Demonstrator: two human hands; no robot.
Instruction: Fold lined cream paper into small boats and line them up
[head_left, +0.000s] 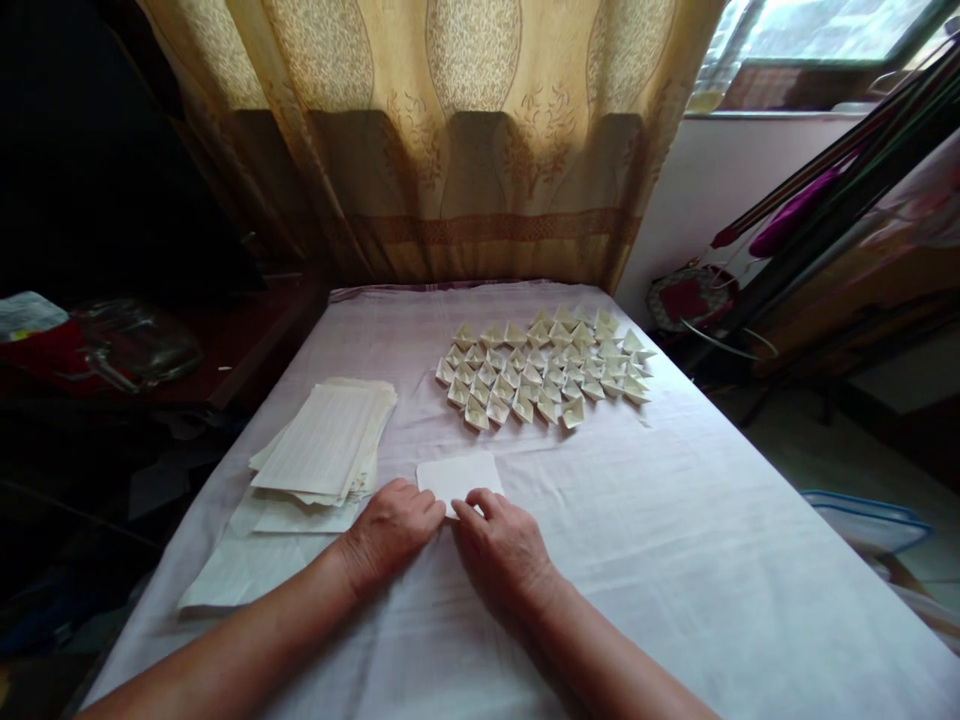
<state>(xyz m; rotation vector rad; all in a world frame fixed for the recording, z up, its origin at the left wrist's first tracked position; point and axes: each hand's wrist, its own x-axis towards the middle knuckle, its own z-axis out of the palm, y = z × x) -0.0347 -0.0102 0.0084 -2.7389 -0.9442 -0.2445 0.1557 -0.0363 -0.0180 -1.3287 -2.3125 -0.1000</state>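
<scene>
A white sheet of paper, doubled over as far as I can make out, lies flat on the cloth in front of me. At its near left corner my left hand is closed, fingers curled on the near edge. My right hand pinches the same near edge a little to the right, thumb and forefinger close together. Part of the paper is hidden beneath my fingers. Beyond it stand several folded paper boats, packed in rows. Left of my hands is a stack of lined paper sheets.
A pale cloth covers the table. Looser sheets lie under the stack. At the far edge hangs a tan curtain. A dark side table holds a plastic-wrapped item at left. A blue-rimmed container sits low at right.
</scene>
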